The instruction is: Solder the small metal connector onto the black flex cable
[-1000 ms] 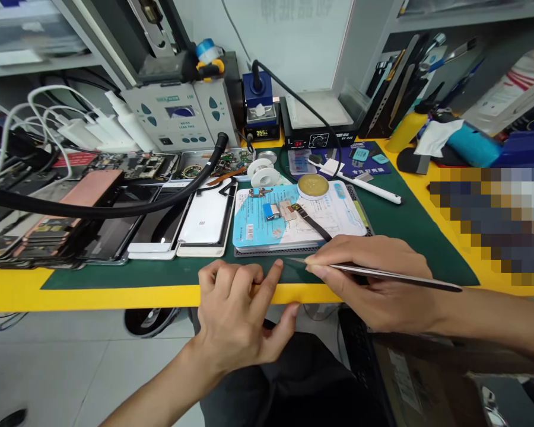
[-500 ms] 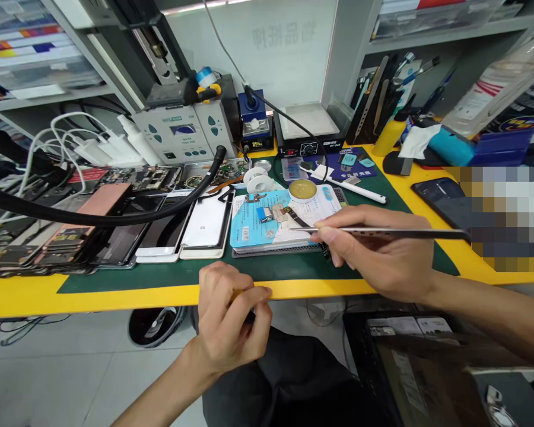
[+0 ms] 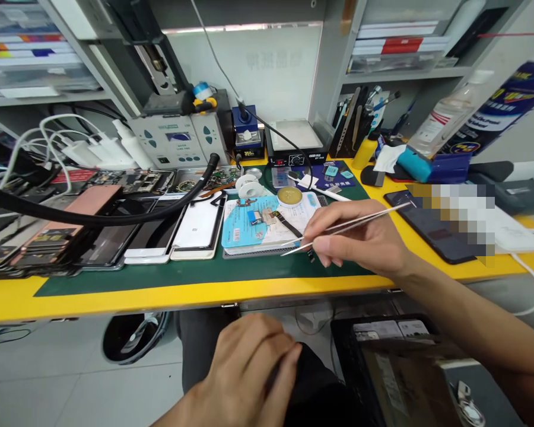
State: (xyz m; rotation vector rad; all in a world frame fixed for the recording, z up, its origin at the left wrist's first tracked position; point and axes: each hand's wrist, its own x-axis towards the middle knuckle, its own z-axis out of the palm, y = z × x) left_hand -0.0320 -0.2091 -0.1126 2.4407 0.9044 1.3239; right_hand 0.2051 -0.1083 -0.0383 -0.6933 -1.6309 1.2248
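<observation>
My right hand (image 3: pixel 360 240) grips thin metal tweezers (image 3: pixel 338 230), their open tips hovering just over the near edge of a blue and white card (image 3: pixel 244 231) that lies on a grey work pad. Small parts, a blue one (image 3: pixel 253 216) and a thin black strip (image 3: pixel 289 224), rest on that card. A round tin of yellow flux (image 3: pixel 289 196) sits behind it. My left hand (image 3: pixel 253 370) hangs below the yellow table edge (image 3: pixel 160 295), over my lap, fingers curled; whether it holds anything is hidden.
White phones (image 3: pixel 196 228) and dark phones lie left of the card under a black hose (image 3: pixel 115 216). A soldering station (image 3: pixel 178 139), heating plate (image 3: pixel 293 139), tool rack (image 3: pixel 356 118) and a dark phone (image 3: pixel 431 228) ring the green mat (image 3: pixel 182 270).
My left hand dropped from the table edge down to my lap. My right hand lifted the tweezers from the mat's front edge up toward the card.
</observation>
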